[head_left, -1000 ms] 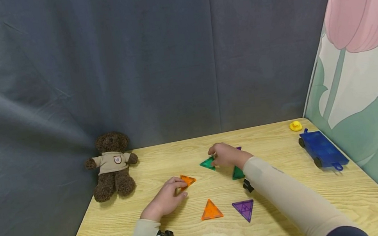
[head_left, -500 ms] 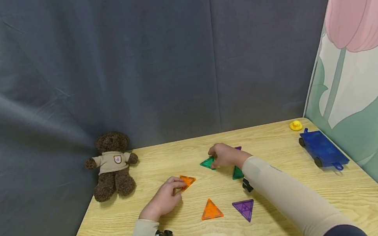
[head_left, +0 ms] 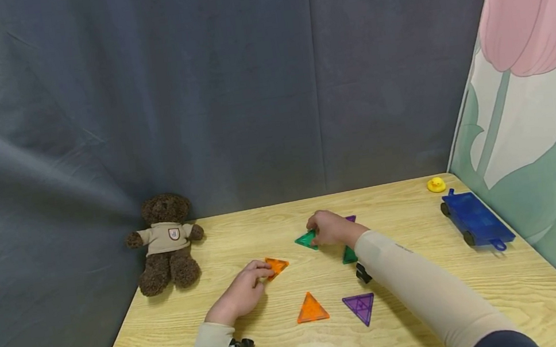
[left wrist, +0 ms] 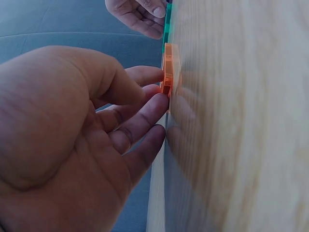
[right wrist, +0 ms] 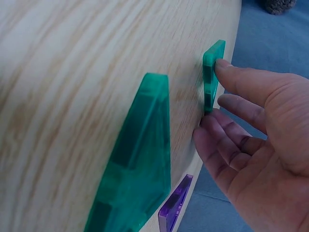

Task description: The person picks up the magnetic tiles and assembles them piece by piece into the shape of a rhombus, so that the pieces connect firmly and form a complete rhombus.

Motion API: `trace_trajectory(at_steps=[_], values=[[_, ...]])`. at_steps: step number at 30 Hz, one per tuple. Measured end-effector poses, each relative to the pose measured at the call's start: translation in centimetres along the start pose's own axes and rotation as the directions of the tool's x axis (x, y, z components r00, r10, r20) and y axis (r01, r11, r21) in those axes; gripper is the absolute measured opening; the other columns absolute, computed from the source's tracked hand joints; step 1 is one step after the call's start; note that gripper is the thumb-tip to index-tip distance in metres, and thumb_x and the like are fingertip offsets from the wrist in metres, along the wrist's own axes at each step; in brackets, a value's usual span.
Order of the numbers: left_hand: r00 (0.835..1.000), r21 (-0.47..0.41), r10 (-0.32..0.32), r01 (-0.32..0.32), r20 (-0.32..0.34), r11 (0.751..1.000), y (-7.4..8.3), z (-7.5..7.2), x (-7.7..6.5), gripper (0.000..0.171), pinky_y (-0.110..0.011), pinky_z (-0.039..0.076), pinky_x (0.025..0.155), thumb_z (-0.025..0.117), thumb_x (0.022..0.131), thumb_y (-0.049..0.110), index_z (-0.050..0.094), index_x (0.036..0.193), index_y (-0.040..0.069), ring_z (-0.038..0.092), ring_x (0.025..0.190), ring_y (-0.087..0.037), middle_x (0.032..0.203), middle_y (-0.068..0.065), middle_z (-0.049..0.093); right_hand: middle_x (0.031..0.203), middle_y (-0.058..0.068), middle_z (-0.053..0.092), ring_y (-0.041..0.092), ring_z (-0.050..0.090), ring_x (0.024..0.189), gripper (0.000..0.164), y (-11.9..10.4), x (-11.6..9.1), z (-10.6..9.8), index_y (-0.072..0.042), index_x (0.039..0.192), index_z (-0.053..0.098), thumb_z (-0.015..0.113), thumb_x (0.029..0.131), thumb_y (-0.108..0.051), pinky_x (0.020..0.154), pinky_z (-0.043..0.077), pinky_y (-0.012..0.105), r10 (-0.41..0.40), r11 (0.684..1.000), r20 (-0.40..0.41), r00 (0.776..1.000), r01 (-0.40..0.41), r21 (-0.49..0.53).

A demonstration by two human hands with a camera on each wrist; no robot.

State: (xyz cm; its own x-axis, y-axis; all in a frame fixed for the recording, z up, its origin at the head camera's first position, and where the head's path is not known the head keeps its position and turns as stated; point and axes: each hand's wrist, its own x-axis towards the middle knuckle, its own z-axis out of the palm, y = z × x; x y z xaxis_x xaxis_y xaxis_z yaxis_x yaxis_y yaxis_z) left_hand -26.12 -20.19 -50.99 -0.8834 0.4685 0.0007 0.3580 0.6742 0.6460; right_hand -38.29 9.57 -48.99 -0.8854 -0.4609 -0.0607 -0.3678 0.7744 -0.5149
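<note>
In the head view my left hand [head_left: 243,292] rests its fingertips on an orange triangular magnetic tile [head_left: 276,266] lying on the table. The left wrist view has those fingertips [left wrist: 159,104] right at the near edge of the orange tile [left wrist: 168,65], with the thumb apart from it. Farther back, my right hand [head_left: 334,229] holds a green triangular tile [head_left: 306,240] flat on the wood. Seen from the right wrist, the thumb is on one edge of this green tile [right wrist: 208,87] and the fingers are at the other.
A second orange tile [head_left: 312,309] and a purple tile [head_left: 360,308] lie nearer. Another green tile [head_left: 349,254] and a purple one [head_left: 350,218] are partly hidden by the right arm. A teddy bear [head_left: 167,245], blue toy wagon [head_left: 476,220] and rubber duck [head_left: 436,184] stand around.
My left thumb has drawn back slightly toward the palm, while the left fingertips stay at the orange tile. The right hand and the green tile keep their place.
</note>
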Motion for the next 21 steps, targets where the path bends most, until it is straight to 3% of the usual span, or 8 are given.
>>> trace_trajectory(at_steps=[10,21], values=[[1.0,-0.005,0.011,-0.011,0.01,1.0,-0.14,0.03,0.0,0.039,-0.05,0.047,0.109,0.05,0.106,-0.003,0.063,0.142,0.001,0.049,0.139,-0.03,0.149,-0.008,0.05,0.129,0.009,0.069,0.026,0.064,0.119,0.061,-0.06,0.08,0.0,-0.004,0.137,0.068,0.091,0.084,-0.023,0.106,0.051,0.044,0.014,1.0,0.022,1.0,-0.014,-0.004],[1.0,-0.008,0.008,-0.008,-0.002,1.0,-0.29,0.2,0.06,0.04,-0.048,0.048,0.107,0.052,0.104,-0.004,0.064,0.141,0.003,0.05,0.139,-0.029,0.15,-0.007,0.051,0.12,0.01,0.059,0.023,0.062,0.107,0.062,-0.31,-0.3,-0.12,-0.004,0.134,0.069,0.095,0.079,-0.017,0.101,0.054,0.041,-0.034,0.999,-0.016,0.999,0.033,-0.028]])
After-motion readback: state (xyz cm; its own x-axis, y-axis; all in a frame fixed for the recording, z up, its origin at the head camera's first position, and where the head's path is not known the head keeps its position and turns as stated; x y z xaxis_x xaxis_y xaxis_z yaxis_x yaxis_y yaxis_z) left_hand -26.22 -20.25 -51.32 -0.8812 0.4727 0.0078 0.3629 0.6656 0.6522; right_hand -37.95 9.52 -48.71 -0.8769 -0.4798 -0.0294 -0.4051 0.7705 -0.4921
